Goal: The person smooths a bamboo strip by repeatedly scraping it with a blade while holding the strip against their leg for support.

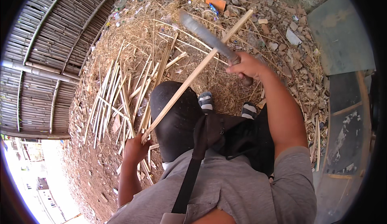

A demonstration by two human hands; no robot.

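Observation:
My left hand (135, 147) grips the near end of a long pale bamboo strip (197, 73), which slants up and away across my raised knee in black trousers (177, 115). My right hand (246, 67) is closed on the handle of a long grey blade (203, 32), lifted above the strip and pointing up-left. The blade crosses over the strip's far half; I cannot tell whether they touch. My two sandalled feet (205, 101) show beyond the knee.
A pile of split bamboo strips (117, 99) lies on the dirt to my left. A woven bamboo fence (48, 54) stands further left. Dry straw, stones and rubble (282, 26) cover the ground ahead. Flat grey panels (342, 34) are at the right.

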